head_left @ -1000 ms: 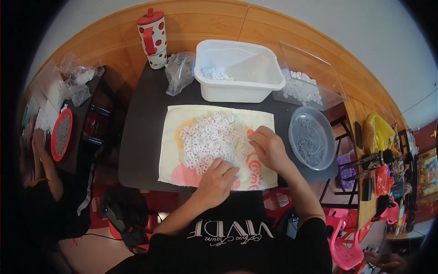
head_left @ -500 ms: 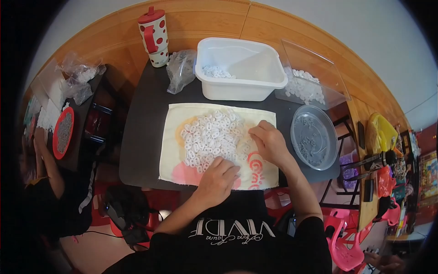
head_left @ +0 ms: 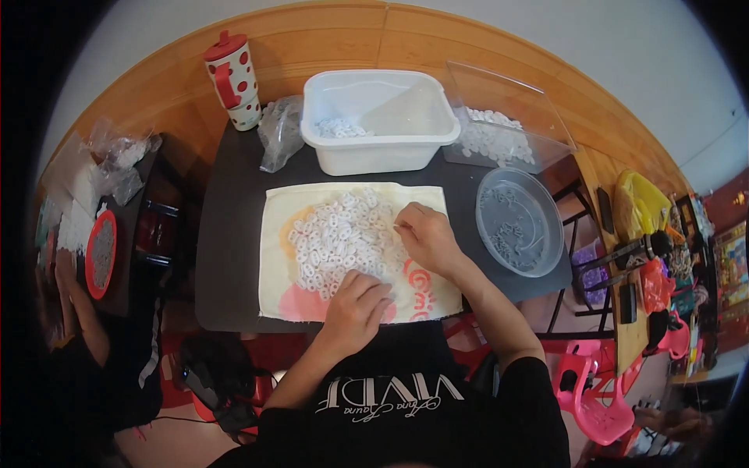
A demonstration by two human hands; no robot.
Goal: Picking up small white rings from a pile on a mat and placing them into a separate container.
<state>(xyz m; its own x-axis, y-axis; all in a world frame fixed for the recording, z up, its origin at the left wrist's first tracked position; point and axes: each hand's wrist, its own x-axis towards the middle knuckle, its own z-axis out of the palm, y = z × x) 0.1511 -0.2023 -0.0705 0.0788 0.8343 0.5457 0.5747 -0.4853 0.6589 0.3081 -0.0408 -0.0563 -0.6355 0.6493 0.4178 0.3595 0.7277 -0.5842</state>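
A heap of small white plastic pieces with holes (head_left: 339, 238) lies on a cream cloth (head_left: 273, 269) with pink and orange print. At the heap's near edge is my left hand (head_left: 355, 310), its fingers curled and pressed together; whatever they hold is hidden. My right hand (head_left: 427, 238) is over the heap's right side, thumb and fingertips closed in a pinch. Anything between those fingertips is too small to name. Right of the cloth stands a clear round dish (head_left: 550, 261) with small dark grey parts (head_left: 507, 234) in it.
Behind the cloth stands a white tub (head_left: 382, 156) with more white pieces. Beside it are a clear bin (head_left: 507, 148) of white discs, a plastic bag (head_left: 279, 136) and a spotted tumbler (head_left: 234, 82). At left, another person's hand (head_left: 66, 269) is near a red tray (head_left: 101, 253).
The whole view has shifted, so the table things appear farther left. My right hand has moved slightly inward over the heap's right edge. My left hand stays at the near edge.
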